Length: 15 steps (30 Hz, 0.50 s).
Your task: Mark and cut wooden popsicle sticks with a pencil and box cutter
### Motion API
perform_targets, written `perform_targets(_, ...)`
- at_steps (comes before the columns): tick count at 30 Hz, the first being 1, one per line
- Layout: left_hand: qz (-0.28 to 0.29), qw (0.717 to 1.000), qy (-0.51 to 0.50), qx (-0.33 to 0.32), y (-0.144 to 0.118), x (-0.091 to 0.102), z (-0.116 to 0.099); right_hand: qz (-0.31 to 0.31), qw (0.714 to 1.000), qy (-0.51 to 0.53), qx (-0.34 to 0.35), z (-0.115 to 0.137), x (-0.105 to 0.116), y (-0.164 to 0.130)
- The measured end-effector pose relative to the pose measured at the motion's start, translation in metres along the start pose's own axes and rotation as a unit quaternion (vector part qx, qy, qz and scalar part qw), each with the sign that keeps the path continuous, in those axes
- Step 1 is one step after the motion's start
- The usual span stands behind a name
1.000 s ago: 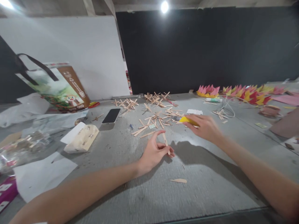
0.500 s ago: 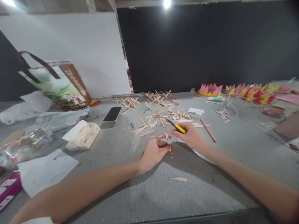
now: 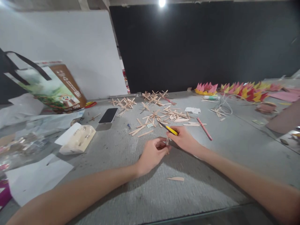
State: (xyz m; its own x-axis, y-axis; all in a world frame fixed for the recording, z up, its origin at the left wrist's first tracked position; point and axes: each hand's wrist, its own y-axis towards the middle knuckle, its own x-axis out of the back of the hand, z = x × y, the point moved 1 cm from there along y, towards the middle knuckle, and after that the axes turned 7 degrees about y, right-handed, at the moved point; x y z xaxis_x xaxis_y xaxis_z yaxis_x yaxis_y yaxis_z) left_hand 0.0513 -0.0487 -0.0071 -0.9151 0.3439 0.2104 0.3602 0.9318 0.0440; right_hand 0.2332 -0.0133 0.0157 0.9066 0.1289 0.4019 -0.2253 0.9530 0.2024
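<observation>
Left hand (image 3: 152,153) resting on grey worktop (image 3: 150,193), fingertips pinching small wooden stick (image 3: 167,140), holding it upright-ish. Right hand (image 3: 185,139) gripping yellow craft knife (image 3: 169,128), blade end pointing up-left, hand just beside stick. Loose stick pile (image 3: 164,115) lying beyond hands. Pink pencil (image 3: 204,128) lying right of right hand. Phone (image 3: 108,115) lying face up, left of pile. Single stick piece (image 3: 175,178) lying nearer camera.

A short wooden stick (image 3: 167,141) stands nearly upright on the grey table, pinched low between both hands. A yellow-handled knife (image 3: 169,129) with a dark tip slants up and left above it, lying across the right hand.
</observation>
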Motion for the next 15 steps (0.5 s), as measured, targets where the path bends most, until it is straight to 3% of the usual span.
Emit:
perform_targets(9,0.036,0.991,0.118,-0.057,-0.005,0.003,-0.012,0.102,0.994,0.029,-0.017,-0.007,0.015,0.000)
perform_targets(15,0.002,0.988,0.153,-0.028,-0.003,0.003,-0.008,0.125,0.992,-0.009,0.000,0.001,0.011,-0.004)
